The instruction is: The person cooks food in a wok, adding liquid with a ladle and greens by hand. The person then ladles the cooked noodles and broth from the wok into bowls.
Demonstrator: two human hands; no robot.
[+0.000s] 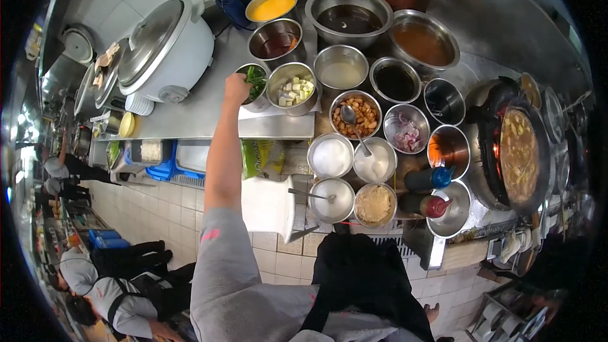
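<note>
My left arm reaches forward, and my left hand is at the left rim of a small steel bowl of chopped green vegetables. Its fingers are closed together on the greens, with their tips partly hidden. Just right of it sits a bowl of pale cubes. Behind stand a pot of reddish liquid and a bowl of yellow liquid. Low at the right of my body, my right hand hangs with its fingers a little apart, holding nothing visible.
A large rice cooker stands left. On the right, a wok of bubbling food sits over flames. Between are bowls of browned cubes, onion and powders, plus squeeze bottles. Co-workers stand lower left; a white stool is below.
</note>
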